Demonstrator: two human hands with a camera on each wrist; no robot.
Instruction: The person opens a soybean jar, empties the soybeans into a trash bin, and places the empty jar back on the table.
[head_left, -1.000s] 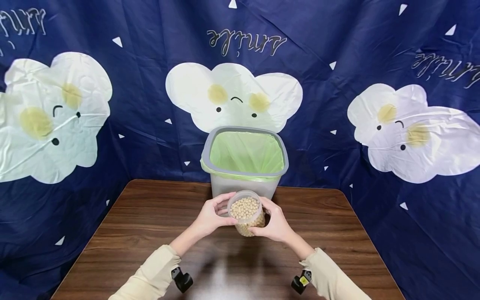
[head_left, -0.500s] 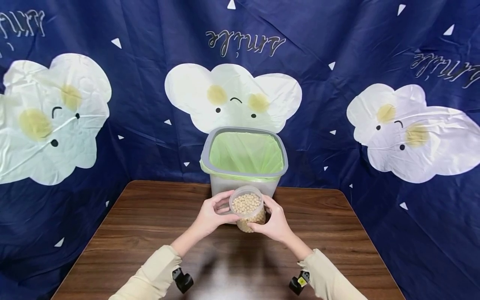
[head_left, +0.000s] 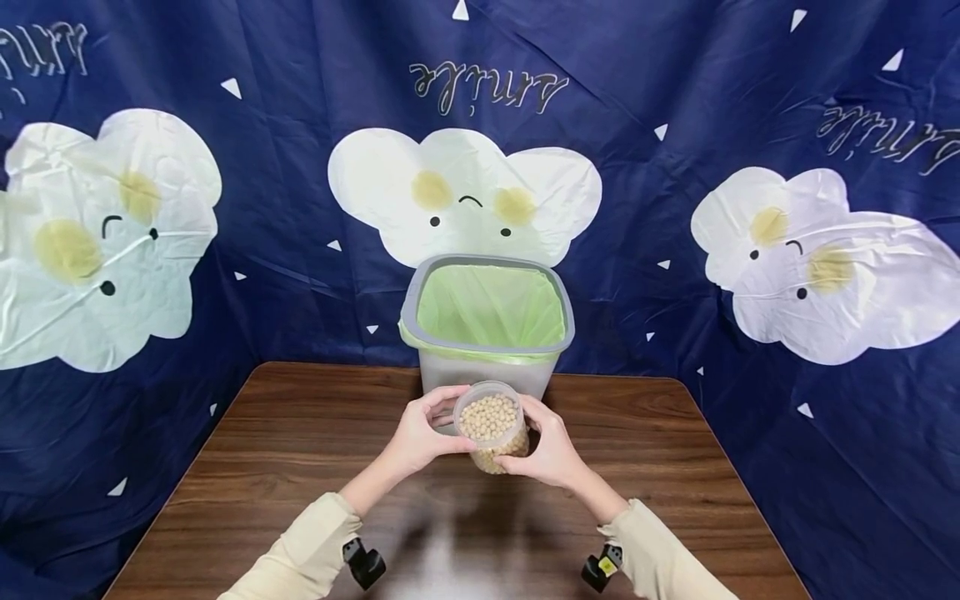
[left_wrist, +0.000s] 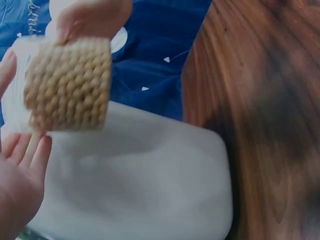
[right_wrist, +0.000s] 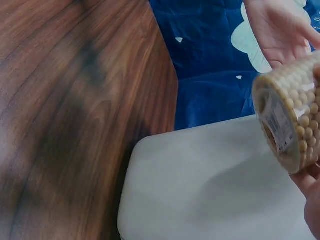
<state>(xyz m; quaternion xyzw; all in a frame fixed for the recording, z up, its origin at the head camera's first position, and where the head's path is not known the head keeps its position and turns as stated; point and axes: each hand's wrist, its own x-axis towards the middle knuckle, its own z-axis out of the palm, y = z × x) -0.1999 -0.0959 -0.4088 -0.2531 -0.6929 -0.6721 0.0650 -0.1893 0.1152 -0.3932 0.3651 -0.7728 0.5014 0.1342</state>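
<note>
A clear plastic jar (head_left: 498, 457) with no lid on it is filled nearly to the rim with round, pale soybeans (head_left: 487, 417). My left hand (head_left: 420, 429) grips its left side near the rim, and my right hand (head_left: 550, 446) holds it from the right, thumb low on the front. Both hands keep the jar up off the table, tilted so its mouth shows in the head view. In the left wrist view, the jar's wall (left_wrist: 70, 85) shows tightly packed beans. A label shows on the jar's base (right_wrist: 277, 122) in the right wrist view.
Just behind the jar stands a grey-white bin (head_left: 480, 367) with a grey rim and a light green bag (head_left: 491, 304) lining it. A brown wooden table (head_left: 315, 442) lies below. Dark blue cloth (head_left: 637, 167) with white clouds hangs on three sides.
The jar rose slightly toward the bin half a second ago, and now sits a little lower and further left, about where it was one second ago. Both hands still hold it.
</note>
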